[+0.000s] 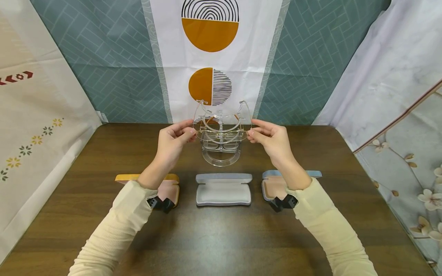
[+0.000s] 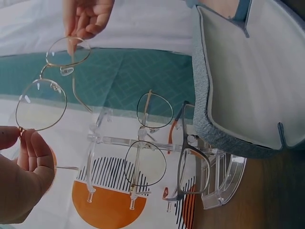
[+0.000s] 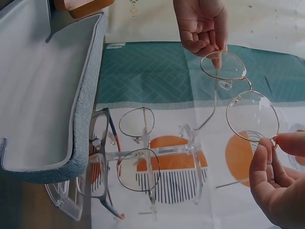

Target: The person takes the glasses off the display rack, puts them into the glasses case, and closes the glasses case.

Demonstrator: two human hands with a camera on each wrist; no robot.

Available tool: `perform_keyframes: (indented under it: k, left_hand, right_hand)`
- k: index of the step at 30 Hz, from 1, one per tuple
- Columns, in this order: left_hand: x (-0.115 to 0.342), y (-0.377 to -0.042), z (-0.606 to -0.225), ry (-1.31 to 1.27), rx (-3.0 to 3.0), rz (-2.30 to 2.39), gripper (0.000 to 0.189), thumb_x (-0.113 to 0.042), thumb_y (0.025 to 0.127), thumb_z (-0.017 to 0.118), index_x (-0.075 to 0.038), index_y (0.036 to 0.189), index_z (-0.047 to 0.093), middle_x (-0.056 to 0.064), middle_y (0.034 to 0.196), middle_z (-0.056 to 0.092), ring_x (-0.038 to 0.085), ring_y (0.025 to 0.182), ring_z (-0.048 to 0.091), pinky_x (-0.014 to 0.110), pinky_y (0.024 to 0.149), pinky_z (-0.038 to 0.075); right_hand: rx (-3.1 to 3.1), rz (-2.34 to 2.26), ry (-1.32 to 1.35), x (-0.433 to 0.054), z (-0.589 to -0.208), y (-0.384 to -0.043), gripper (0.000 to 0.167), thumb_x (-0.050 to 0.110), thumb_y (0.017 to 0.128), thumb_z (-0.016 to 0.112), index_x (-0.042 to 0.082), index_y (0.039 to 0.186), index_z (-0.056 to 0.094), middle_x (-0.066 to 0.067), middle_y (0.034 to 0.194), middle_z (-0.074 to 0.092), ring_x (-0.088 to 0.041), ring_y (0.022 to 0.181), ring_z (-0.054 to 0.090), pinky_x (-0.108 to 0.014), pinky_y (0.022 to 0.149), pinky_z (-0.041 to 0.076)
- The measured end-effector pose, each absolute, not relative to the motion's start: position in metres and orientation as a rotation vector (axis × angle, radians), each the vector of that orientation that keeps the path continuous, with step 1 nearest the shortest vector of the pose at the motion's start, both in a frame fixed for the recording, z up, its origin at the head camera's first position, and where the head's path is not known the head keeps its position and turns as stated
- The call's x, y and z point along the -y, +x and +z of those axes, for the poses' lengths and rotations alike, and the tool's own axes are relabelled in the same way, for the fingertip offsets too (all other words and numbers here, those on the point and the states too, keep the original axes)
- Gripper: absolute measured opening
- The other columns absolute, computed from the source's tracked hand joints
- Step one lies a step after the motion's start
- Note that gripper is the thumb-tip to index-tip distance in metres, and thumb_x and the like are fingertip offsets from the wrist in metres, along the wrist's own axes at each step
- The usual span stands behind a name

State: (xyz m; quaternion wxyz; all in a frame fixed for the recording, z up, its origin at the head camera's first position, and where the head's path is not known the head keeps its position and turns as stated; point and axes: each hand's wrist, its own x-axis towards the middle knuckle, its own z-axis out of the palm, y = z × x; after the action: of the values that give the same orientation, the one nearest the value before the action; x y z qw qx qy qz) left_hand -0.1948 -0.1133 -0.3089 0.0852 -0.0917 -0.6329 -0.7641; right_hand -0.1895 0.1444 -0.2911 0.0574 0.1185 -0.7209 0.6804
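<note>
Both hands hold one pair of thin gold-rimmed round eyeglasses (image 2: 41, 105) over the upper part of a clear plastic display stand (image 1: 221, 163). My left hand (image 1: 175, 138) pinches the frame at its left hinge. On the opposite side, my right hand (image 1: 272, 138) pinches the right hinge between thumb and fingers. The temples stretch away toward the stand; whether they touch it I cannot tell. Lower on the stand sit thin dark-rimmed eyeglasses (image 2: 145, 163) and, beneath them, thicker grey-framed eyeglasses (image 3: 98, 176) with orange temple tips.
Three glasses cases lie open on the wooden table (image 1: 221, 241): a yellow one (image 1: 170, 177) at left, partly behind the left forearm, a grey one (image 1: 223, 193) in the middle, and a blue one (image 1: 271, 188) at right. Patterned cloth (image 1: 297, 57) hangs behind the table.
</note>
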Motion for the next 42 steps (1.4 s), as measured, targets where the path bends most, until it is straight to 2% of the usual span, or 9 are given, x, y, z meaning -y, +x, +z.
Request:
perform_keyframes:
  k: [16, 26, 42]
  left_hand:
    - [0.113, -0.174, -0.314, -0.345, 1.892, -2.282, 0.037, 0.012, 0.083, 0.056, 0.017, 0.119, 0.049, -0.007, 0.071, 0.065, 0.008, 0.065, 0.061, 0.022, 0.068, 0.051]
    - [0.114, -0.16, -0.324, -0.3, 1.962, -2.227, 0.036, 0.009, 0.082, 0.059, 0.011, 0.118, 0.053, -0.007, 0.071, 0.064, 0.008, 0.067, 0.061, 0.023, 0.071, 0.05]
    - [0.109, -0.143, -0.329, -0.318, 1.892, -2.208, 0.036, 0.014, 0.08, 0.058, 0.015, 0.116, 0.053, -0.005, 0.071, 0.063, 0.008, 0.065, 0.058, 0.02, 0.068, 0.049]
  right_hand:
    - [2.111, 2.098, 0.373, -0.147, -0.299, -0.172, 0.038, -0.007, 0.083, 0.061, -0.011, 0.119, 0.053, 0.008, 0.077, 0.067, -0.009, 0.068, 0.064, -0.025, 0.068, 0.052]
    - [2.112, 2.093, 0.365, -0.148, -0.309, -0.159, 0.038, -0.007, 0.082, 0.06, -0.011, 0.119, 0.053, 0.009, 0.078, 0.068, -0.008, 0.068, 0.063, -0.024, 0.069, 0.052]
    - [2.004, 2.226, 0.387, -0.15, -0.315, -0.146, 0.04, -0.015, 0.081, 0.056, -0.017, 0.12, 0.048, 0.005, 0.077, 0.068, -0.009, 0.067, 0.064, -0.024, 0.066, 0.052]
